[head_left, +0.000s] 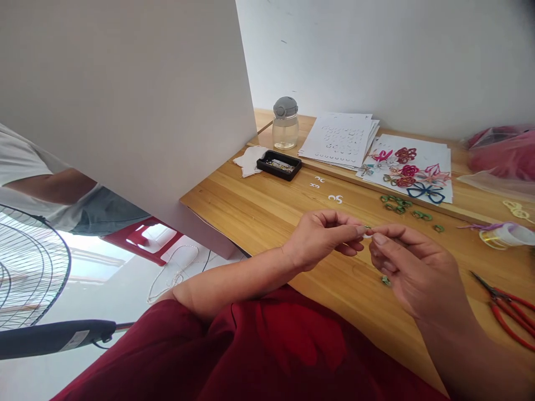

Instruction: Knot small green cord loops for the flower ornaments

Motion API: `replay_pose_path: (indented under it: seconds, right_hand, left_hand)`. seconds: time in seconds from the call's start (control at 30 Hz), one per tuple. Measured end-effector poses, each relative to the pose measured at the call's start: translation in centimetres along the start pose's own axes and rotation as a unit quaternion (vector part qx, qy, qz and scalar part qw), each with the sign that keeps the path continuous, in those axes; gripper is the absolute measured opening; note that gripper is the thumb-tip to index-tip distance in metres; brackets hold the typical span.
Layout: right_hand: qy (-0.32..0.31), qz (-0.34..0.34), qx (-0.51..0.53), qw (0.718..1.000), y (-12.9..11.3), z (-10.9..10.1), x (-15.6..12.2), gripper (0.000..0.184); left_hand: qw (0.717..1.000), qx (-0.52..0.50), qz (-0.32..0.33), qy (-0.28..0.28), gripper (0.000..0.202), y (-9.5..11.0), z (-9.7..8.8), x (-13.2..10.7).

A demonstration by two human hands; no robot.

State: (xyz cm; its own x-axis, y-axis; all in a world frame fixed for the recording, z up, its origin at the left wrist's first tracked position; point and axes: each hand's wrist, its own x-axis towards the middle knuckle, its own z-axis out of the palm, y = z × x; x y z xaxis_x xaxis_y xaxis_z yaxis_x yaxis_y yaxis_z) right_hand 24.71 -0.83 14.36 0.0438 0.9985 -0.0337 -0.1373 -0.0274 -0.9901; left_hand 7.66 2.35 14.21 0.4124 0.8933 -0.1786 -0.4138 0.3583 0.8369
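Note:
Above the wooden table, my left hand [330,236] and my right hand [412,259] meet fingertip to fingertip. Thumb and forefinger of each are pinched on one small green-and-white piece [367,234], mostly covered by the fingers. Just beyond the hands lie several small green loops [396,205]. Another green loop [385,280] rests on the table, close under my right hand. White curved paper cutouts [335,199] are spread on the wood past my left hand. Red-handled scissors [507,306] lie to the right of my right hand, blades pointing away.
A black tray [279,165] of small bits stands by a lidded water bottle [286,125]. Behind are paper sheets [338,139] and colourful looped flowers [407,170]. A thread spool [504,236] is at right. Left are a partition [137,83], a fan [31,267] and another person's arm [62,192].

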Motion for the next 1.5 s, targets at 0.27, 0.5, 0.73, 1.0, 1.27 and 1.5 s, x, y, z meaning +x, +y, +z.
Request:
replay_pose_path:
  seconds: [0.27, 0.5, 0.73, 1.0, 1.27, 1.5]
  right_hand:
    - [-0.019, -0.040, -0.049, 0.998, 0.3, -1.0, -0.3, 0.029]
    - [-0.011, -0.185, -0.146, 0.972, -0.2, -0.7, -1.0, 0.015]
    - [-0.015, -0.149, -0.108, 0.983, 0.0, -0.1, -1.9, 0.021]
    - [0.011, -0.144, -0.095, 0.985, -1.0, 0.4, -3.0, 0.023]
    - [0.004, -0.124, -0.094, 0.988, -0.9, 0.4, -2.9, 0.021]
    - [-0.002, -0.093, -0.100, 0.991, -0.9, 0.4, -2.7, 0.024]
  left_hand:
    - [0.998, 0.004, -0.038, -0.057, 0.045, 0.8, 0.2, -1.9]
    - [0.995, 0.041, -0.048, -0.074, 0.049, 1.4, 0.5, -3.7]
    - [0.995, 0.053, 0.003, -0.086, 0.052, 1.6, 0.5, -4.7]
    - [0.987, 0.103, 0.108, -0.061, 0.044, 0.8, 0.3, -5.2]
    - [0.992, 0.041, 0.097, -0.071, 0.050, 0.5, 0.4, -4.6]
    - [0.983, 0.042, 0.148, -0.098, 0.049, -0.2, -0.2, -3.9]
